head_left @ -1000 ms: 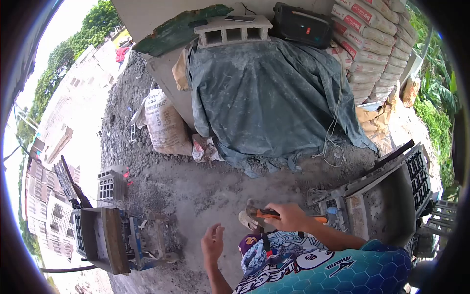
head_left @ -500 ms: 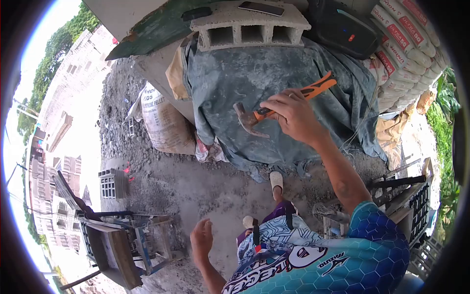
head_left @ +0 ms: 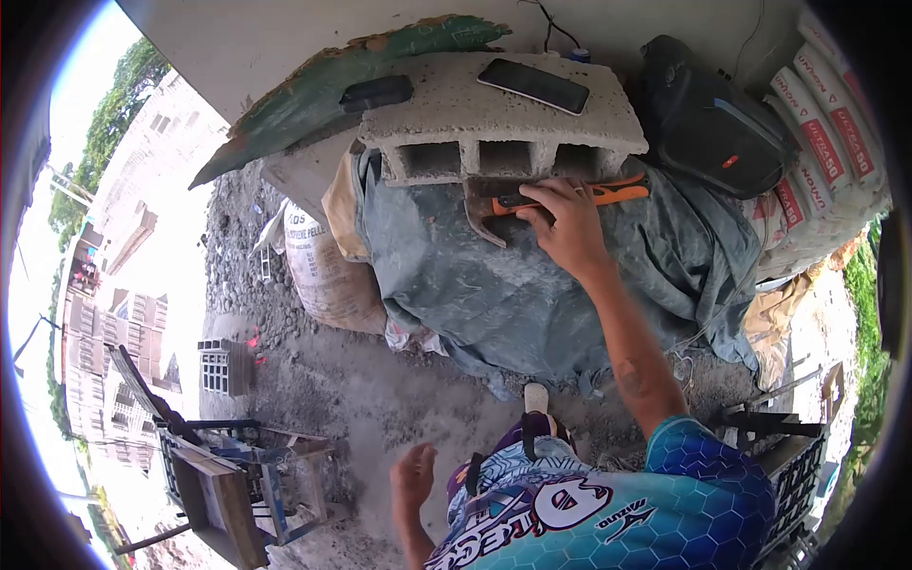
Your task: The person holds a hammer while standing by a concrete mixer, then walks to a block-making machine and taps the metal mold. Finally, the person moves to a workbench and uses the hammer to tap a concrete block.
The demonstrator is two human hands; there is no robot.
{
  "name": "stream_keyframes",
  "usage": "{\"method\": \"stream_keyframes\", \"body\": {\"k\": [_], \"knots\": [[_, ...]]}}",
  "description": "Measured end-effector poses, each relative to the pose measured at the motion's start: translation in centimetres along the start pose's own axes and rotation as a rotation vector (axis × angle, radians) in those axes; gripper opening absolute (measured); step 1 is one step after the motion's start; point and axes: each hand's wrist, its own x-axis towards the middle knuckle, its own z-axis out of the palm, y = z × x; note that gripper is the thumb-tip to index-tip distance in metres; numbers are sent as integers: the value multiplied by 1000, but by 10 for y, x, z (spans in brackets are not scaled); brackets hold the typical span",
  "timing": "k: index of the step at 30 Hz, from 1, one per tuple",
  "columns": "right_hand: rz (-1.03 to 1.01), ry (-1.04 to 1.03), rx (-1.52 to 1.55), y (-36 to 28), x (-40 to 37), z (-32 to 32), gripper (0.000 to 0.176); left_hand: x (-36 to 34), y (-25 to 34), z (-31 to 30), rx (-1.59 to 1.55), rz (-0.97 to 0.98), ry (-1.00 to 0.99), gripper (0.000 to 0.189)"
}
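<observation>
My right hand is wrapped round the black and orange handle of a claw hammer. The hammer lies across the front of a hollow concrete block, its worn metal head to the left and overlapping the block's lower edge in this view. Under the block, a dusty grey-green tarp drapes over a bulky pile. My left hand hangs low beside my legs, fingers loosely bent and apart, with nothing visible in it. A smartphone and a dark flat item rest on top of the block.
To the right of the block stands a black speaker-like case, with stacked cement bags beyond it. A filled sack leans at the tarp's left. Wooden frames stand at lower left, near a small grey block on the dusty ground.
My right hand has carried the hammer forward from over the tarp to the block's front edge. My body has stepped closer to the block. The left hand stays low.
</observation>
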Motion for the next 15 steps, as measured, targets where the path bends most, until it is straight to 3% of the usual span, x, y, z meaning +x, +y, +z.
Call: {"method": "stream_keyframes", "body": {"k": [4, 6, 9, 15], "knots": [[101, -186, 4, 9, 3, -23, 28, 28, 19, 4, 60, 62, -32, 27], [94, -64, -178, 16, 1, -30, 29, 42, 26, 5, 32, 70, -24, 27], [128, -49, -224, 19, -6, -26, 35, 63, 33, 6, 81, 86, -48, 28], [213, 214, -160, -11, -27, -57, 41, 92, 47, -8, 71, 154, -236, 30]]}}
